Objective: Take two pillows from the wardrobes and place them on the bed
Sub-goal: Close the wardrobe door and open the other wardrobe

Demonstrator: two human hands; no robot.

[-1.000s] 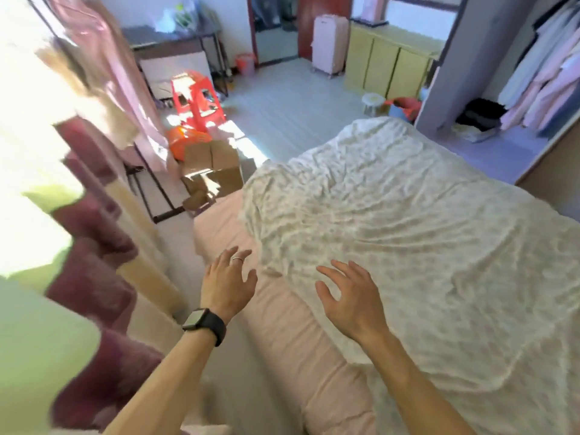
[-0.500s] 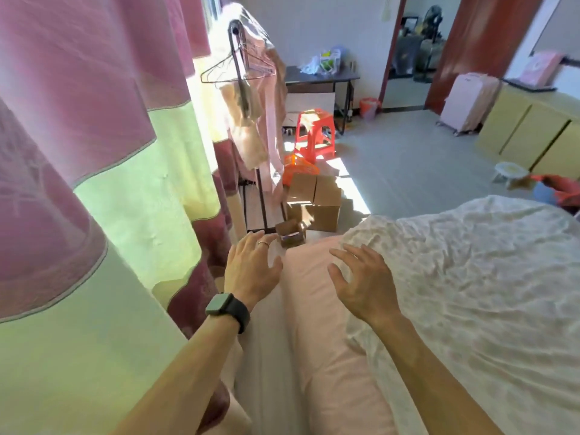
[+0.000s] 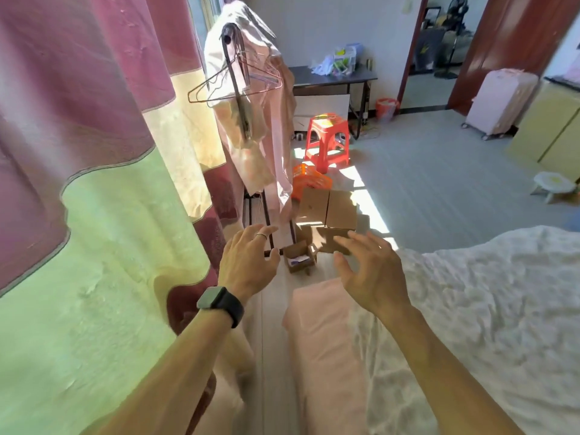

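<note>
Bed [image 3: 477, 309] — farther right than before

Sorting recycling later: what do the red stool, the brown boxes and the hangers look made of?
Red stool: glossy moulded plastic, likely. Brown boxes: matte cardboard, judging by folded flaps. Hangers: thin bent wire, probably metal.

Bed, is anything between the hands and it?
Nothing visible. The right hand hovers open over the corner of the bed; the left hand hovers open beside it, over the floor. Both are empty.
</note>
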